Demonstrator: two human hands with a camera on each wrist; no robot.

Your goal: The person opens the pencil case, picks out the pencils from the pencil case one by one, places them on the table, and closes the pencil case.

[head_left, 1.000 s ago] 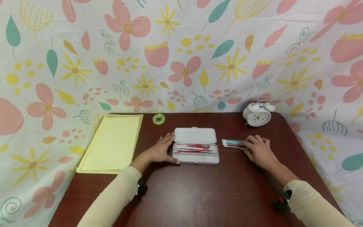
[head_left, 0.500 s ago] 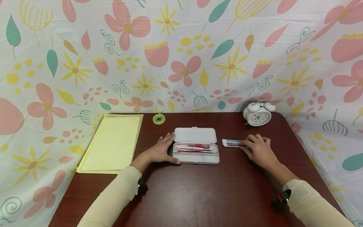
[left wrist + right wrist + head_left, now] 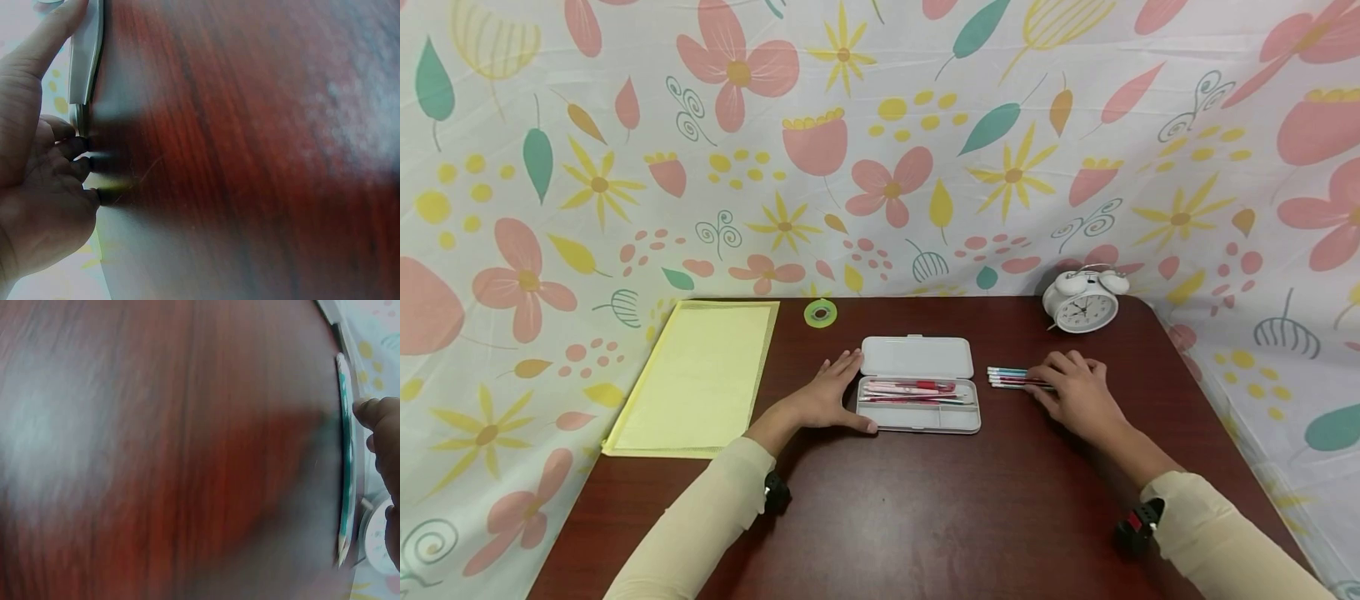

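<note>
My left hand (image 3: pixel 826 398) rests against the left side of a white pencil case (image 3: pixel 917 418), fingers spread and thumb along its front corner. The case lies with its lid (image 3: pixel 916 358) folded back; several red and white pens and pencils (image 3: pixel 910 388) fill its rear compartment. To the right of the case, several pencils (image 3: pixel 1007 377) lie side by side on the table. My right hand (image 3: pixel 1081 396) is over their right ends, fingers bent, hiding those ends. In the right wrist view a green pencil (image 3: pixel 346 456) lies beside my thumb. I cannot tell whether the fingers pinch a pencil.
A white alarm clock (image 3: pixel 1085 308) stands at the back right of the brown table (image 3: pixel 910 517). A green tape roll (image 3: pixel 820 313) lies near the back edge, and a yellow zip pouch (image 3: pixel 700 383) on the left. A flowered cloth (image 3: pixel 887 125) hangs behind.
My right hand has shifted slightly to the left along the pencils, covering a little more of them. My left hand and the pencil case stay put.
</note>
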